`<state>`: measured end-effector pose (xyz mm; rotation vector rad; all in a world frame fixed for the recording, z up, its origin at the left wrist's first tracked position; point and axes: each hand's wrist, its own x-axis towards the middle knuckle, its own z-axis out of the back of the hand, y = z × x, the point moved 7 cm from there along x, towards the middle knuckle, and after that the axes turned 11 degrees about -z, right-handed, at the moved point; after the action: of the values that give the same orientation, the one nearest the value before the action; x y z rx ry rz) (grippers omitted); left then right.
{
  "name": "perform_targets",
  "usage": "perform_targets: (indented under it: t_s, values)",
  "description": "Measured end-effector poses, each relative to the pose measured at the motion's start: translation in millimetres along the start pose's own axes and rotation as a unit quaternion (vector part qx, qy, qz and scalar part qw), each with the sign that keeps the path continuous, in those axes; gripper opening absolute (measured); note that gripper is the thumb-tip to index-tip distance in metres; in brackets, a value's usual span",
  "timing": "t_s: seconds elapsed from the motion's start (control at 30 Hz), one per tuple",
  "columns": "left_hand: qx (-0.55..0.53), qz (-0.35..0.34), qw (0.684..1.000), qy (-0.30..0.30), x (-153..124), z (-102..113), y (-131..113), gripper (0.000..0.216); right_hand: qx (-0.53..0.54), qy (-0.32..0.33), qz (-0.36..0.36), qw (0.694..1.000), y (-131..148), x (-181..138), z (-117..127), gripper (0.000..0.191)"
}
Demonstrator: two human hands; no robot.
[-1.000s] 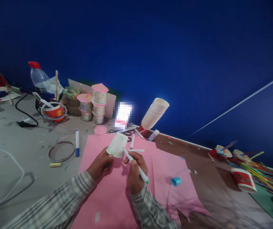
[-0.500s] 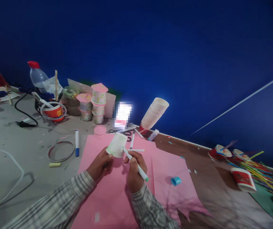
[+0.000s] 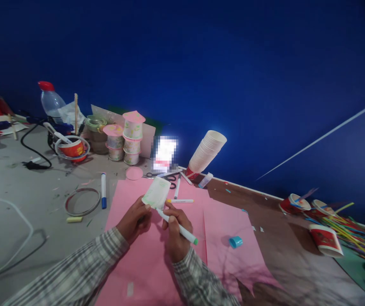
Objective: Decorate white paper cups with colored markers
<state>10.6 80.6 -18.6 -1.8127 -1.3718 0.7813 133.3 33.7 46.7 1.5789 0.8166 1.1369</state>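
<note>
My left hand [image 3: 135, 219] is closed on the lower edge of a small white paper cup [image 3: 157, 191] marked with green strokes. The cup is tilted above the pink paper [image 3: 147, 263]. In my right hand [image 3: 178, 231] is a white marker [image 3: 185, 234] with a green end. Its tip points at the cup's lower edge; whether it touches cannot be made out. A yellow-ended marker [image 3: 181, 201] and a grey-capped one [image 3: 177, 187] lie just beyond my right hand, near black-handled scissors [image 3: 172, 182].
At the back stand decorated cup towers [image 3: 132, 144], a glowing blurred screen [image 3: 165, 153] and a leaning stack of cups [image 3: 206, 154]. On the left are a tape roll [image 3: 82, 202] and a blue-capped marker [image 3: 104, 191]. A turquoise cap-like ring [image 3: 235, 242] and colourful sticks [image 3: 351, 233] lie right.
The marker tip has moved down and left, from the cup's right side to its lower edge. The cup appears slightly turned, showing more green strokes. My left hand stays nearly still.
</note>
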Motion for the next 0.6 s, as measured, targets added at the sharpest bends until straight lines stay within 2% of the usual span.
perform_targets:
  t_s: [0.1, 0.37, 0.6]
  values:
    - [0.003, -0.002, 1.0, 0.002, 0.3, -1.4, -1.1, 0.028, 0.011, 0.004, -0.005, 1.0, -1.8, -0.4, 0.4, 0.02]
    - [0.011, 0.001, 1.0, 0.006, -1.3, -6.4, -5.4, 0.033, -0.012, -0.072, -0.036, 0.997, 1.5, 3.2, 8.0, 0.024]
    - [0.022, 0.004, 1.0, -0.005, -1.3, -6.1, -5.1, 0.037, -0.022, -0.081, -0.039, 0.996, 3.9, 4.6, 7.0, 0.023]
